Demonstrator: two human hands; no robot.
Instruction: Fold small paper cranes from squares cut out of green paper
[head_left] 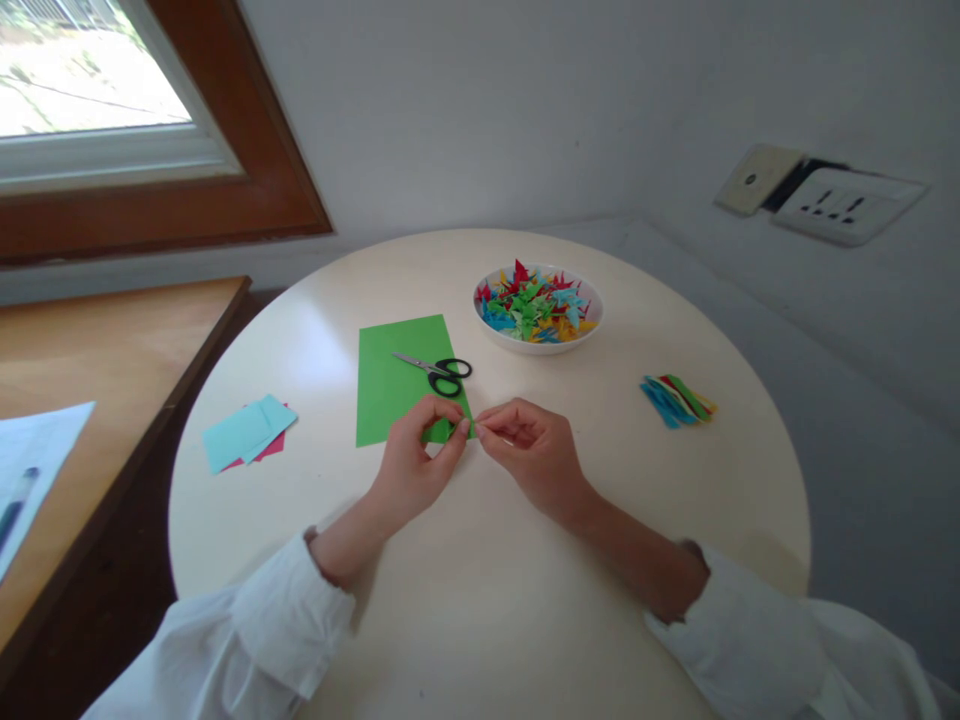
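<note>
Between my two hands is a small folded piece of green paper (452, 428), mostly covered by my fingers. My left hand (420, 455) pinches it between thumb and forefinger. From the other side, my right hand (536, 450) has its thumb and fingertips closed at the paper's right end. Just beyond my left hand lies a larger green sheet (382, 375), flat on the table. Black-handled scissors (442, 372) rest on that sheet, blades pointing left, handles reaching past its right edge.
A white bowl (536, 346) of colourful folded paper cranes (532, 305) stands at the back of the round table (480, 610). Folded paper strips (677, 400) lie at right, light blue and red paper pieces (244, 435) at left. A wooden desk (112, 345) adjoins the left.
</note>
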